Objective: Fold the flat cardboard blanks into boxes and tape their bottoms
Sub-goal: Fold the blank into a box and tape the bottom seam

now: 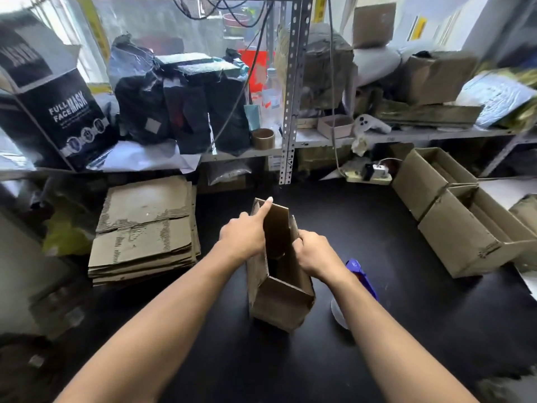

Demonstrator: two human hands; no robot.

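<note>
Blanks (pixel 145 231) stacked at surface's left edge. Box (pixel 279 274) mid-surface, half-opened, standing on end, flaps unfolded. Left hand (pixel 244 237) on box's left wall, index finger straight along top flap edge, other fingers curled round panel. Right hand (pixel 312 254) grips right wall, fingers wrapped over rim. Both forearms reach in from near edge. Tape gun (pixel 361 276) partly hidden behind right arm. Finished boxes (pixel 453 216) at right edge. Risk: worn cardboard could crease off-score or collapse flat if walls are pushed unevenly.
</note>
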